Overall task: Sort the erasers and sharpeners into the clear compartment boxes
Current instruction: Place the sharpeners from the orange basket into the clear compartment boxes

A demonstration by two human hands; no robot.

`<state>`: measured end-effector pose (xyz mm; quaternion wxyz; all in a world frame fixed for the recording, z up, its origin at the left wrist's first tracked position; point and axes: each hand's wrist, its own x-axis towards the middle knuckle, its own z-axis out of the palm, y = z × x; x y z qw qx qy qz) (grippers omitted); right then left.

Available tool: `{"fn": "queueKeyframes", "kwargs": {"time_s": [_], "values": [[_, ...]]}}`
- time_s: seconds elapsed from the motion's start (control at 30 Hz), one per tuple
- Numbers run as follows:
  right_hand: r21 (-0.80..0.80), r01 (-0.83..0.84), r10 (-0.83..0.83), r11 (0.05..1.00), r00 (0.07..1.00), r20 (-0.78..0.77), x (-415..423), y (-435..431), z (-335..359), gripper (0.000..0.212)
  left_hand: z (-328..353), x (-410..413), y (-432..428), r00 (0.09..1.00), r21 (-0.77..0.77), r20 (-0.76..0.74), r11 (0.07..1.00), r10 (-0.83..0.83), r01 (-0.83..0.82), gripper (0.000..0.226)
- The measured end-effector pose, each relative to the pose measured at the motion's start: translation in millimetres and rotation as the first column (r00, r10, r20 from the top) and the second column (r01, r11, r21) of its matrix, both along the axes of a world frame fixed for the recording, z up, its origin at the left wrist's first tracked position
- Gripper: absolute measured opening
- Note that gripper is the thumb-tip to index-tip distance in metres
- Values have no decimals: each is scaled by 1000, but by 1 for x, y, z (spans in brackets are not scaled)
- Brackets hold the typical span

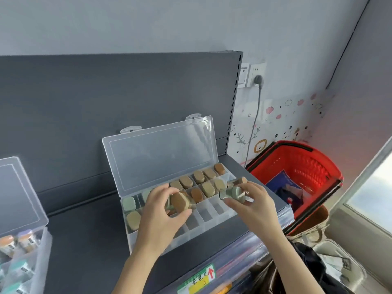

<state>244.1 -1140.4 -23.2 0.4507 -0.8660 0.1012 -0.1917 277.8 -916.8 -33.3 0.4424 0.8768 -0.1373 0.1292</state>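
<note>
A clear compartment box lies open on the dark shelf, its lid leaning against the back panel. Several tan, brown and pale green sharpeners fill the far compartments and the left end; the near row on the right holds nothing. My left hand grips a brown-topped sharpener with a clear base over the middle of the box. My right hand holds a green sharpener and a brown one above the box's right side.
A second clear box with mixed sharpeners stands at the left edge. A red shopping basket sits right of the shelf. Bags lie below it. A price label strip runs along the shelf front.
</note>
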Motion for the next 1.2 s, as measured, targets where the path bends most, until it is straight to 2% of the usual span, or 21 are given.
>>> {"fn": "queueKeyframes", "kwargs": {"time_s": [0.37,0.57,1.2], "values": [[-154,-40,25,987,995,-92,74,-39,2,27,-3,31,-30,997,-16,-26,997,79,-79,45],[-101,-97,71,990,969,-235,94,-50,4,28,-1,39,-39,989,-48,-51,989,136,-139,45],[-85,-270,219,959,898,-381,91,-54,5,26,-12,35,-52,987,-75,-39,985,155,-158,44]]}}
